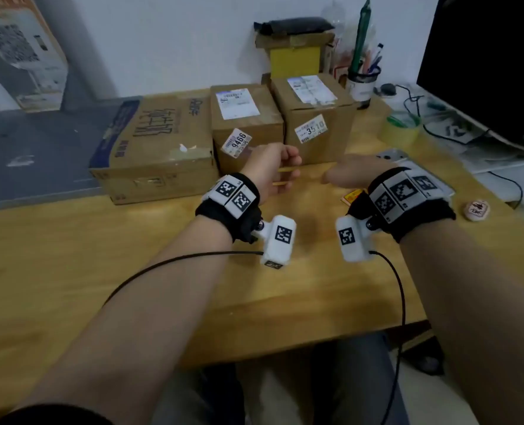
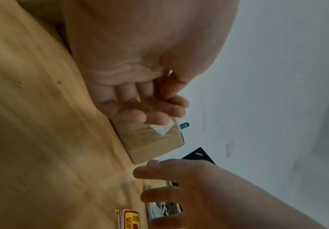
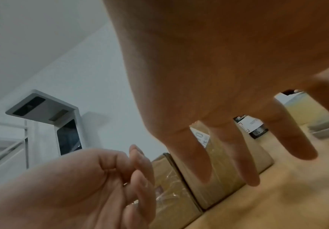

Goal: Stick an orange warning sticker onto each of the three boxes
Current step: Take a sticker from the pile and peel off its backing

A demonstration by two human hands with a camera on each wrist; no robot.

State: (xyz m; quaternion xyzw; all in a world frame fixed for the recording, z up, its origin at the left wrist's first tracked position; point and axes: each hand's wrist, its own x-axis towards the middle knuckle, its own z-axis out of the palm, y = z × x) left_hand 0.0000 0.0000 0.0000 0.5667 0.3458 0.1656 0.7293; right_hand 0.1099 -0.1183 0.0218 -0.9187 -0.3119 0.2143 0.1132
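Three boxes stand in a row at the back of the counter (image 1: 70,271): a wide flat box (image 1: 153,154) on the left, a middle box (image 1: 245,118) touching it, and a right box (image 1: 316,118) just beside that. The landmark here is the middle box. Both small boxes carry white labels on top and on the front; no orange sticker shows on any of the three.

The left hand (image 1: 273,173) hovers just in front of the middle box, above the counter. Its fingers are curled with the thumb laid over them, and thin yellow-orange edges show between them in the head view, probably a sticker (image 1: 285,177), but what it is cannot be told for sure.

The right hand (image 1: 346,173) hovers in front of the right box, near the left hand but apart from it. Its fingers (image 3: 245,162) are spread, hang loosely downward and hold nothing.

A stack of orange stickers (image 1: 351,197) lies flat on the counter, right of the middle box and nearer the person, partly hidden under the right wrist. Further right on the counter are a tape roll (image 1: 403,130), a pen cup (image 1: 362,84) and a monitor (image 1: 484,56).
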